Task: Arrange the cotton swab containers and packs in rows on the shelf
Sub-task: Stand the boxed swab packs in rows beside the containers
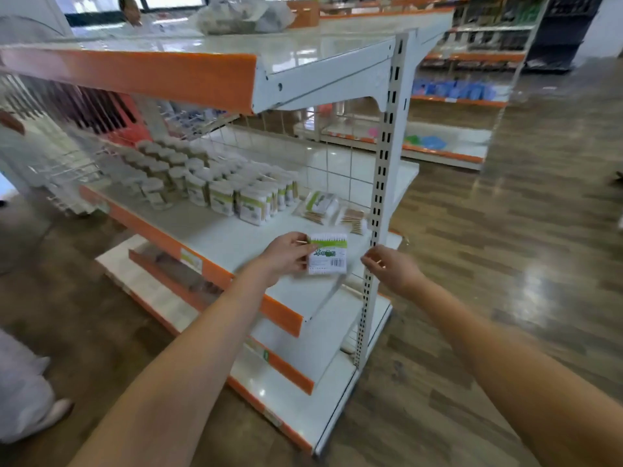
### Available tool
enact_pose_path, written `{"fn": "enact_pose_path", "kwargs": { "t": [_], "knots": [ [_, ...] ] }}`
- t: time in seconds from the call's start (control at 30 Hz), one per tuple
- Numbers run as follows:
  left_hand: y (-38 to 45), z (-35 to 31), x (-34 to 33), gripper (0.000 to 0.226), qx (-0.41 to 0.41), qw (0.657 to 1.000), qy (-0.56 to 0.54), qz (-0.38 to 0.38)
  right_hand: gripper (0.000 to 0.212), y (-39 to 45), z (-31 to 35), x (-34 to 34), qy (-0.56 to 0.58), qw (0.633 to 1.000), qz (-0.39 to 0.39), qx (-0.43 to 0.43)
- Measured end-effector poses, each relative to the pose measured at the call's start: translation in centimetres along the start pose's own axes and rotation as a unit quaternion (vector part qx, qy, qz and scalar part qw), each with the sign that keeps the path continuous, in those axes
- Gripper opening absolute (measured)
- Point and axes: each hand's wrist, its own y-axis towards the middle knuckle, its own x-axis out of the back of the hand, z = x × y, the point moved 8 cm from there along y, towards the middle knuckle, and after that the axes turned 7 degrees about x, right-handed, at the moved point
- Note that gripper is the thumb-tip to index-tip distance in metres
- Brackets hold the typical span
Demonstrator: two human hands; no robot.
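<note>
My left hand (286, 256) holds a square cotton swab pack (327, 254) with a green band and a barcode, above the right front of the middle shelf (215, 232). My right hand (387, 267) hovers just right of the pack by the shelf upright, fingers pinched on what looks like a single loose swab. Upright swab packs (251, 197) stand in rows on the shelf, with round lidded swab containers (158, 166) in rows to their left. Two packs (320, 203) lie flat near the back right.
A white slotted upright (381, 197) stands at the shelf's right end. An orange-edged top shelf (135, 72) overhangs the swabs, and lower shelves (293, 375) jut out below. Another person in white (20, 382) stands at the left. Wooden floor stretches to the right.
</note>
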Motion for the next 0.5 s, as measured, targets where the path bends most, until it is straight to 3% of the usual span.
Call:
{"fn": "enact_pose_path", "kwargs": {
  "t": [0.13,0.5],
  "knots": [
    [-1.0,0.7,4.1,0.022,0.006,0.999,-0.023,-0.023,0.033,2.0,3.2,-2.7,-0.099,0.992,0.031,0.066],
    [-2.5,1.8,17.2,0.021,-0.006,0.998,-0.014,-0.054,0.033,7.9,12.9,-9.8,-0.137,0.986,0.036,0.092]
  ]
}}
